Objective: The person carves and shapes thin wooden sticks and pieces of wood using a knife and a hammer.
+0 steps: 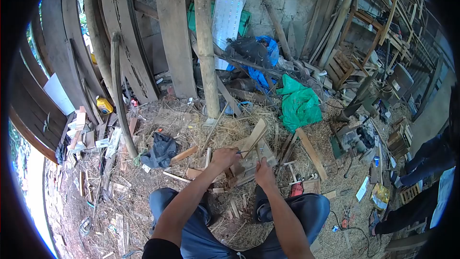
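My left hand (225, 158) is closed near a wooden plank (256, 136), with a small dark, bluish tip showing at its fingers; what it holds is too small to make out. Close by on the right, my right hand (264, 172) is closed around a thin wooden stick (258, 153) that points up and away from me. Between and beyond both hands, the plank lies tilted over a wider board (268, 158) on the ground between my knees. A wooden block (235, 181) sits at the board's near left side.
A red power tool (297, 189) lies by my right knee, near a long wood strip (311, 154). Black plastic (160, 150) and a green sheet (298, 103) lie farther off. A wooden post (206, 43) rises ahead. Another person's legs (421, 182) are at the right.
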`<state>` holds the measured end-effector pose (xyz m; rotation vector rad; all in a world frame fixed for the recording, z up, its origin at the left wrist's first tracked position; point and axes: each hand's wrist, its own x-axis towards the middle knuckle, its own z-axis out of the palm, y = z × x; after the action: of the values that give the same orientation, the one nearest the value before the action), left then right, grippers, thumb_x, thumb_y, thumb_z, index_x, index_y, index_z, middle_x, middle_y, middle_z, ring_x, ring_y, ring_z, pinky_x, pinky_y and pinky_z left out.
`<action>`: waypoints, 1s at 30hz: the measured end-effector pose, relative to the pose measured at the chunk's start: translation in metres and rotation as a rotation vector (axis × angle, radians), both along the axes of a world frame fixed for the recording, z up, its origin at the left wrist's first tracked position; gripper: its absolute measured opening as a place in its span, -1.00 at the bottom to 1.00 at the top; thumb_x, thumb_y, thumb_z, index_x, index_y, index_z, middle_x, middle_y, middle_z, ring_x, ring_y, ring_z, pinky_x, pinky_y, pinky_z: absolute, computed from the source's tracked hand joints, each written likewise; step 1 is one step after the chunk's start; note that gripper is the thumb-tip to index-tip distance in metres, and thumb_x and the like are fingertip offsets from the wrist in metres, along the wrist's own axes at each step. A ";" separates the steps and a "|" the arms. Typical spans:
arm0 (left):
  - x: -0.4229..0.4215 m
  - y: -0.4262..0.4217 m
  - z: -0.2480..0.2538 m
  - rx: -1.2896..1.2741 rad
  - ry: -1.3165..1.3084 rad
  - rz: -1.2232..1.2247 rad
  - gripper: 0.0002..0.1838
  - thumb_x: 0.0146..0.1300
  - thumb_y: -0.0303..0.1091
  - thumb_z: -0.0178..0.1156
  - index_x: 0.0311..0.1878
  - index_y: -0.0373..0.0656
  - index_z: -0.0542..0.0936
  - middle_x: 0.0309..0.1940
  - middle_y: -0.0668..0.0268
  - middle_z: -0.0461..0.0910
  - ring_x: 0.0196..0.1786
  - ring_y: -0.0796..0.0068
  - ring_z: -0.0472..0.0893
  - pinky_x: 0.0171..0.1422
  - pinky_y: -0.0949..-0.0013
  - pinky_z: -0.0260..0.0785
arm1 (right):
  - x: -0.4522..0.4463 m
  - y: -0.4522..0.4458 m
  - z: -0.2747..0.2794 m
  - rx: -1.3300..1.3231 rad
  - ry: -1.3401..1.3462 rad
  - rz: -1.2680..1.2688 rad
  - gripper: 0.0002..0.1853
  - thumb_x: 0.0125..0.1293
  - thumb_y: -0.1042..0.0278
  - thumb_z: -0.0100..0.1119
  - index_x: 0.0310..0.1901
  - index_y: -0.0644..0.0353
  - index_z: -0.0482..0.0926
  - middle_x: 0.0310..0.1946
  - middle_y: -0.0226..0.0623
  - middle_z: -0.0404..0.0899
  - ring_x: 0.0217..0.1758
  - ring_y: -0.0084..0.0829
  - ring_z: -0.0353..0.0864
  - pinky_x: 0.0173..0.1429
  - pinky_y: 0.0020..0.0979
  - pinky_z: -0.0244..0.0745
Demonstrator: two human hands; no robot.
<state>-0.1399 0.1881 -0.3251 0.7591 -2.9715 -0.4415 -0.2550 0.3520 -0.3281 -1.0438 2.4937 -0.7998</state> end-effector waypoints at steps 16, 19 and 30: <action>0.005 -0.002 -0.012 0.058 -0.047 0.040 -0.65 0.37 -0.03 -0.01 -0.01 -0.09 0.51 -0.25 0.09 0.66 -0.12 0.07 0.65 -0.08 0.09 0.44 | 0.010 -0.021 0.069 -0.606 0.035 -0.100 -0.71 0.46 0.19 -0.10 -0.11 0.32 0.34 -0.56 0.17 0.48 -0.38 0.35 0.45 -0.30 0.10 0.29; 0.005 0.001 -0.008 0.046 0.027 0.057 -0.64 0.39 -0.02 -0.04 -0.04 -0.10 0.52 -0.22 0.13 0.66 -0.08 0.11 0.64 -0.04 0.12 0.44 | 0.023 -0.001 -0.029 -0.521 0.059 -0.095 -0.73 0.45 0.22 -0.10 -0.12 0.32 0.33 -0.58 0.16 0.49 -0.41 0.36 0.45 -0.31 0.13 0.30; 0.005 -0.008 -0.032 0.006 -0.088 -0.015 -0.66 0.36 -0.10 -0.01 -0.09 -0.14 0.60 -0.16 0.15 0.66 -0.06 0.17 0.63 0.04 0.17 0.45 | 0.011 -0.005 -0.040 -0.021 -0.170 -0.051 -0.70 0.46 0.17 -0.16 -0.15 0.31 0.33 -0.42 0.21 0.53 -0.31 0.23 0.52 -0.22 0.09 0.35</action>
<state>-0.1354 0.1802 -0.3569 0.7772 -3.0604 -0.4291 -0.2440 0.3468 -0.3678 -0.8833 2.3810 -0.8920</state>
